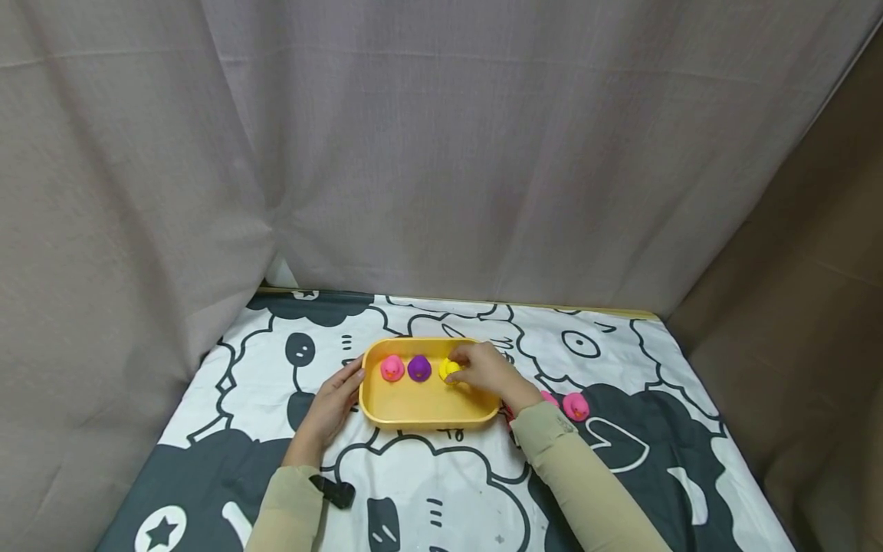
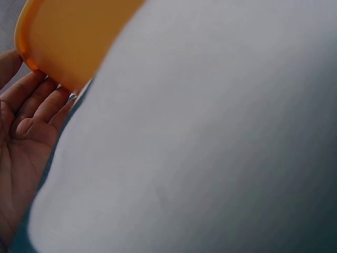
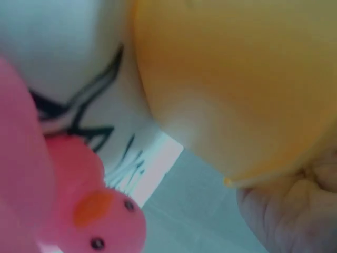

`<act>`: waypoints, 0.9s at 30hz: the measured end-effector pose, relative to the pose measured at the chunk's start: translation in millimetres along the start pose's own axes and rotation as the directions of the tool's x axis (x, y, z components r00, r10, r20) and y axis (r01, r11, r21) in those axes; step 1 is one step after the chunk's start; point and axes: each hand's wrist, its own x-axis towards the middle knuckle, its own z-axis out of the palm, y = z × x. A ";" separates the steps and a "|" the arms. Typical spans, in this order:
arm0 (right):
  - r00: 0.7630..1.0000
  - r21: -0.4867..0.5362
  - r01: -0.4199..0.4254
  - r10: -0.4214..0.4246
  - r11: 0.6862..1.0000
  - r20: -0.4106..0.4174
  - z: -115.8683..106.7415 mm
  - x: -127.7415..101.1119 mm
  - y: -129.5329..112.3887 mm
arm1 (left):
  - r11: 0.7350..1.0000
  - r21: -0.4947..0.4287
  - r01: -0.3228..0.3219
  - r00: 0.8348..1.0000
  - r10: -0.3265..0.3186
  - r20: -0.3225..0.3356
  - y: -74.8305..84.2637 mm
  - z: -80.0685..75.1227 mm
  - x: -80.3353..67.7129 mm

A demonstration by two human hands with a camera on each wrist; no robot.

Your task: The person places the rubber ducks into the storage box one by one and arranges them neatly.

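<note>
A yellow tray [image 1: 428, 412] lies on the patterned cloth with a pink rubber duck [image 1: 392, 369] and a purple rubber duck [image 1: 418, 369] inside it. My right hand [image 1: 487, 371] reaches over the tray's right side and pinches a yellow rubber duck [image 1: 448, 370], partly hidden by the fingers. At the tray's left end, my left hand [image 1: 332, 406] rests its fairly straight fingers [image 2: 37, 97] against the outer wall. In the right wrist view, the tray's outer wall [image 3: 221, 95] hides most of the right hand [image 3: 295, 216].
Right of the tray, partly behind the right forearm, another pink duck [image 1: 576, 406] sits with more pink beside it. One pink duck [image 3: 105, 221] shows close up in the right wrist view. Grey curtains [image 1: 441, 153] hang behind the table's back edge.
</note>
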 end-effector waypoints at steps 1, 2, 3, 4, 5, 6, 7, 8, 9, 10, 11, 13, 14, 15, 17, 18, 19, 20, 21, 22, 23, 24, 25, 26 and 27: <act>1.000 0.004 0.006 -0.007 1.000 0.018 -1.8 -1.0 -0.1 | 1.000 -0.001 -0.001 1.000 0.001 0.004 -0.1 0.1 0.0; 0.999 0.009 0.012 -0.012 1.000 0.032 -3.3 -1.8 -0.2 | 1.000 -0.001 -0.001 1.000 0.001 0.007 -0.2 0.2 -0.2; 0.999 0.011 0.018 -0.018 1.000 0.044 -4.4 -2.7 -0.3 | 1.000 -0.002 -0.003 1.000 0.003 0.011 -0.3 0.3 -0.2; 0.999 0.015 0.022 -0.023 1.000 0.049 -5.2 -3.3 -0.3 | 1.000 -0.001 -0.006 1.000 0.006 0.014 -0.4 0.3 -0.3; 0.998 0.013 0.028 -0.029 1.000 0.053 -5.5 -3.4 0.2 | 1.000 0.000 -0.007 1.000 0.007 0.013 -0.5 0.4 -0.4; 0.998 0.010 0.040 -0.040 0.999 0.051 -5.2 -3.2 0.9 | 1.000 -0.002 -0.007 1.000 0.007 0.011 -0.5 0.3 -0.5; 0.998 0.008 0.050 -0.050 0.999 0.048 -4.8 -2.9 1.7 | 1.000 -0.002 -0.006 1.000 0.006 0.009 -0.5 0.3 -0.4; 0.997 0.003 0.062 -0.062 0.998 0.041 -4.1 -2.2 2.6 | 1.000 0.000 -0.005 1.000 0.005 0.006 -0.6 0.2 -0.2; 0.997 -0.004 0.073 -0.073 0.997 0.033 -3.2 -1.5 3.6 | 1.000 0.000 -0.004 1.000 0.004 0.004 -0.7 0.0 0.0; 0.996 -0.012 0.082 -0.082 0.997 0.023 -2.1 -0.7 4.5 | 1.000 0.000 -0.001 1.000 0.001 0.002 -0.9 -0.1 0.2; 0.996 -0.019 0.092 -0.092 0.996 0.014 -1.0 0.2 5.3 | 1.000 0.000 0.002 1.000 -0.002 0.001 -0.9 -0.2 0.4; 0.995 -0.035 0.097 -0.097 0.995 0.000 1.1 1.9 6.9 | 1.000 0.001 0.008 1.000 -0.008 -0.001 -1.0 -0.5 0.9; 0.995 -0.041 0.095 -0.096 0.995 -0.005 2.1 2.6 7.5 | 1.000 0.002 0.009 1.000 -0.009 -0.001 -1.0 -0.6 1.2; 0.996 -0.046 0.091 -0.091 0.995 -0.011 2.9 3.1 7.9 | 1.000 0.003 0.010 1.000 -0.010 0.000 -0.8 -0.6 1.3; 0.997 -0.049 0.078 -0.079 0.996 -0.017 4.0 3.8 8.1 | 1.000 0.006 0.012 1.000 -0.012 0.001 -0.5 -0.5 1.8; 0.997 -0.052 0.070 -0.071 0.996 -0.016 4.4 3.9 7.9 | 1.000 0.005 0.014 1.000 -0.014 0.000 -0.3 -0.5 1.9; 0.998 -0.052 0.066 -0.067 0.996 -0.018 4.6 3.8 7.4 | 1.000 0.005 0.015 1.000 -0.015 0.000 -0.1 -0.5 1.9; 0.998 -0.052 0.060 -0.061 0.997 -0.018 4.8 3.5 6.9 | 1.000 0.005 0.016 1.000 -0.016 -0.001 0.1 -0.4 1.9; 0.998 -0.050 0.053 -0.054 0.997 -0.017 4.8 3.1 6.2 | 1.000 0.006 0.018 1.000 -0.018 -0.001 0.3 -0.4 1.7; 0.999 -0.050 0.051 -0.052 0.997 -0.016 4.8 2.8 5.5 | 1.000 0.005 0.019 1.000 -0.019 -0.002 0.4 -0.3 1.8; 0.999 -0.049 0.046 -0.047 0.998 -0.015 4.9 2.6 4.9 | 1.000 0.004 0.020 1.000 -0.020 -0.004 0.6 -0.2 1.5; 0.999 -0.050 0.045 -0.045 0.998 -0.014 5.0 2.1 4.4 | 1.000 0.005 0.022 1.000 -0.021 -0.005 0.7 -0.2 1.1; 0.999 -0.052 0.042 -0.042 0.998 -0.012 5.2 1.8 3.9 | 1.000 0.003 0.022 1.000 -0.022 -0.007 0.8 -0.2 0.9; 0.999 -0.052 0.040 -0.040 0.998 -0.010 5.2 1.6 3.5 | 1.000 0.000 0.023 1.000 -0.023 -0.010 0.9 -0.1 0.6; 0.999 -0.052 0.041 -0.041 0.998 -0.009 5.2 1.2 3.2 | 1.000 -0.004 0.025 1.000 -0.025 -0.012 0.8 0.0 0.5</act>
